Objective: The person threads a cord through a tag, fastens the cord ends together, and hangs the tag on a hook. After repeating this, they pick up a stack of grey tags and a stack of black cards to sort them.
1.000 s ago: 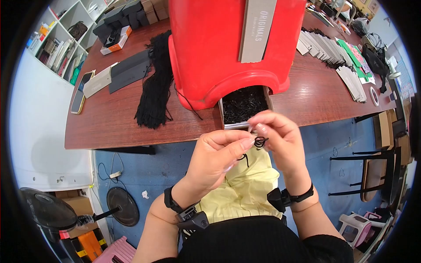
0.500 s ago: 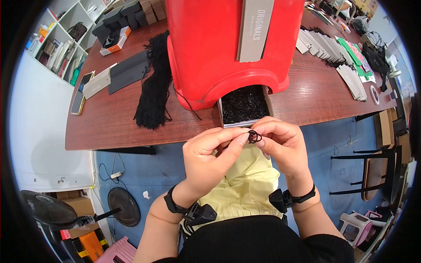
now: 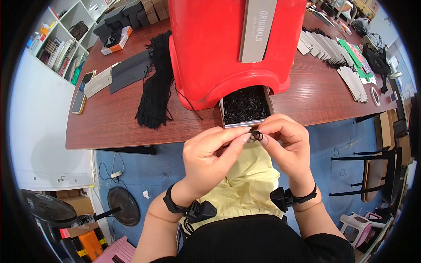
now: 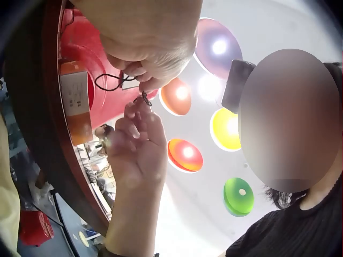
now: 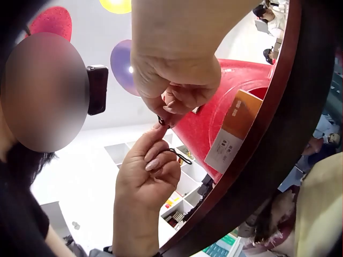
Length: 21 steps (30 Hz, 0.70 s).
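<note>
Between the fingertips of both hands is a thin black cord [image 3: 258, 135], coiled into small loops. My left hand [image 3: 206, 160] pinches it from the left with thumb and forefinger. From the other side my right hand [image 3: 289, 149] pinches the loops, its fingertips almost meeting the left ones. In the left wrist view a longer cord loop [image 4: 106, 83] hangs out of the left hand; the right wrist view shows that loop [image 5: 181, 156] by the curled left fingers. Just beyond the hands, an open box [image 3: 224, 115] of small black pieces sits beneath the red plastic stool [image 3: 206, 52].
A grey tag marked ORIGINALS [image 3: 256, 33] lies against the stool. Left of it are a bundle of black cords [image 3: 153, 92], dark and grey tags [image 3: 129, 72] and a phone [image 3: 80, 98]. Rows of grey tags [image 3: 322, 48] lie at the right. The table's front edge runs close behind the fingertips.
Both hands have come closer together, the left turning slightly. The cord loops moved a little left and up into the fingertips, and the cord end dangling below the left hand has gone from view.
</note>
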Each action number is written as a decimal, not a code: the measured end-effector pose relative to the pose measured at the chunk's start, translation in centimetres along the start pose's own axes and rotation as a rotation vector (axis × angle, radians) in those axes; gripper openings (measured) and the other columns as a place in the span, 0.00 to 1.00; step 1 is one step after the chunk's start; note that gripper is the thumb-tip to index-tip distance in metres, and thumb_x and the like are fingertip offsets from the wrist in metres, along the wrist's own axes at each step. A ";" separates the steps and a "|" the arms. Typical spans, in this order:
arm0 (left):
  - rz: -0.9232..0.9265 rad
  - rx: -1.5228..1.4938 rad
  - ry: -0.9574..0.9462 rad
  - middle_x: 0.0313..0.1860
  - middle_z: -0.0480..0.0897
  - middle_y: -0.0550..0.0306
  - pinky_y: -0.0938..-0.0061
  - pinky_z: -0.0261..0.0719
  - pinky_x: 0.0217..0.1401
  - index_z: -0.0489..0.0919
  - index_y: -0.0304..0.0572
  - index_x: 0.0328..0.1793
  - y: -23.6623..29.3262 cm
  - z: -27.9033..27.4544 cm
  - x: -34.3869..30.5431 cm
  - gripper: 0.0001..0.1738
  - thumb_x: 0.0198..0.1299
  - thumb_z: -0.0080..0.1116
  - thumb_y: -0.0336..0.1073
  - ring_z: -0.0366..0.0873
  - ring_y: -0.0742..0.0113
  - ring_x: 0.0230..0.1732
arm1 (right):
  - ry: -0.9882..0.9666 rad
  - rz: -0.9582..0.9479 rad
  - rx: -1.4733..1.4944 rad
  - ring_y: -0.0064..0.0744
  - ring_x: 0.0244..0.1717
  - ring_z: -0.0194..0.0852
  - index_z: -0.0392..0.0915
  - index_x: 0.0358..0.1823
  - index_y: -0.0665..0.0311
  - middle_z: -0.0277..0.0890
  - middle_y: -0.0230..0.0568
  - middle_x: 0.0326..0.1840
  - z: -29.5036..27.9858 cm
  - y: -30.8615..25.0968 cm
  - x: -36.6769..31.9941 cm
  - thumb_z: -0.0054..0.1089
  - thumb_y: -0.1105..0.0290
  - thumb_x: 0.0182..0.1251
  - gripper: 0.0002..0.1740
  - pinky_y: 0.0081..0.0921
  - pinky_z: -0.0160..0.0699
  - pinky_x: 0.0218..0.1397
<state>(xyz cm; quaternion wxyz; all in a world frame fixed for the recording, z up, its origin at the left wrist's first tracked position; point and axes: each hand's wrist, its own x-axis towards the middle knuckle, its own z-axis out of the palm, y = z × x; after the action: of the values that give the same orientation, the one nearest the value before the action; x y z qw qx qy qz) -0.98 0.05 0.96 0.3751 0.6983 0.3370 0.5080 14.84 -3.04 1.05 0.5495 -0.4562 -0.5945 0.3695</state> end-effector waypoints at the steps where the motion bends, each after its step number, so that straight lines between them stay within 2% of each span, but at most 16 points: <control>1: 0.004 0.024 0.008 0.18 0.74 0.62 0.86 0.62 0.18 0.79 0.34 0.34 -0.1 -0.2 0.0 0.07 0.46 0.58 0.24 0.65 0.83 0.17 | -0.001 0.000 0.000 0.10 0.22 0.60 0.75 0.28 0.68 0.70 0.32 0.28 -0.2 0.0 0.0 0.55 0.81 0.50 0.04 0.09 0.58 0.22; 2: 0.004 0.024 0.009 0.18 0.74 0.62 0.86 0.62 0.18 0.79 0.34 0.34 0.0 -0.5 0.1 0.07 0.46 0.58 0.24 0.65 0.83 0.17 | 0.000 0.002 0.014 0.10 0.22 0.60 0.74 0.27 0.68 0.70 0.31 0.27 -0.4 0.1 0.0 0.55 0.81 0.50 0.03 0.09 0.57 0.22; 5: -0.169 -0.210 0.078 0.22 0.75 0.62 0.89 0.62 0.21 0.78 0.33 0.33 0.3 -0.8 0.0 0.05 0.49 0.57 0.24 0.66 0.84 0.20 | -0.025 0.045 0.076 0.11 0.22 0.60 0.73 0.26 0.67 0.70 0.31 0.27 -0.6 -0.2 0.0 0.55 0.80 0.50 0.02 0.09 0.57 0.22; 6: -0.169 -0.209 0.080 0.22 0.75 0.62 0.89 0.62 0.21 0.78 0.33 0.33 0.4 -0.8 0.0 0.05 0.49 0.57 0.24 0.66 0.84 0.20 | -0.050 0.086 0.123 0.11 0.22 0.61 0.73 0.25 0.67 0.69 0.31 0.27 -0.6 -0.3 -0.1 0.55 0.81 0.49 0.02 0.09 0.57 0.22; 9: -0.208 -0.239 0.083 0.23 0.75 0.63 0.90 0.62 0.22 0.77 0.31 0.33 0.6 -0.7 0.1 0.05 0.49 0.57 0.24 0.66 0.84 0.22 | -0.101 0.054 0.174 0.11 0.23 0.60 0.72 0.24 0.68 0.69 0.31 0.27 -0.7 -0.1 -0.1 0.54 0.81 0.49 0.02 0.09 0.57 0.22; 16: -0.218 -0.302 0.080 0.22 0.74 0.65 0.90 0.62 0.21 0.77 0.31 0.33 0.6 -0.5 0.5 0.04 0.50 0.56 0.25 0.65 0.86 0.21 | -0.091 0.033 0.191 0.13 0.24 0.61 0.71 0.23 0.68 0.67 0.32 0.26 -0.8 -0.2 -0.2 0.53 0.82 0.50 0.03 0.10 0.59 0.24; 18: -0.247 -0.329 0.049 0.22 0.75 0.64 0.90 0.61 0.20 0.77 0.32 0.32 0.6 -0.9 0.7 0.04 0.50 0.56 0.25 0.65 0.85 0.20 | -0.114 0.068 0.341 0.17 0.29 0.63 0.70 0.28 0.68 0.67 0.34 0.31 -1.3 0.2 -0.3 0.54 0.78 0.49 0.04 0.12 0.62 0.30; 19: -0.192 -0.289 -0.034 0.22 0.75 0.63 0.89 0.61 0.19 0.78 0.33 0.32 0.5 -1.2 0.8 0.04 0.49 0.57 0.24 0.65 0.85 0.20 | -0.113 0.068 0.341 0.17 0.29 0.63 0.70 0.28 0.68 0.67 0.34 0.31 -1.5 0.2 -0.2 0.54 0.78 0.49 0.04 0.12 0.62 0.30; 20: -0.138 -0.246 -0.117 0.22 0.76 0.62 0.89 0.60 0.19 0.78 0.34 0.32 0.4 -1.5 0.9 0.04 0.48 0.57 0.24 0.65 0.85 0.19 | -0.087 0.022 0.339 0.20 0.34 0.64 0.70 0.30 0.67 0.66 0.36 0.33 -1.7 0.3 0.0 0.55 0.75 0.48 0.07 0.14 0.63 0.33; 21: -0.138 -0.243 -0.117 0.22 0.76 0.62 0.89 0.60 0.19 0.78 0.34 0.32 0.6 -1.5 1.1 0.04 0.48 0.57 0.24 0.65 0.85 0.19 | -0.061 -0.025 0.337 0.22 0.38 0.64 0.69 0.33 0.67 0.66 0.37 0.36 -1.8 0.4 0.2 0.56 0.71 0.48 0.11 0.16 0.64 0.37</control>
<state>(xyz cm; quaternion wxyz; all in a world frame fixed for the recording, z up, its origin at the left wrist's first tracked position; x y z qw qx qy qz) -2.13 0.96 2.31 0.5097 0.6514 0.2979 0.4766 16.69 -2.87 0.95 0.6047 -0.3387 -0.5460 0.4707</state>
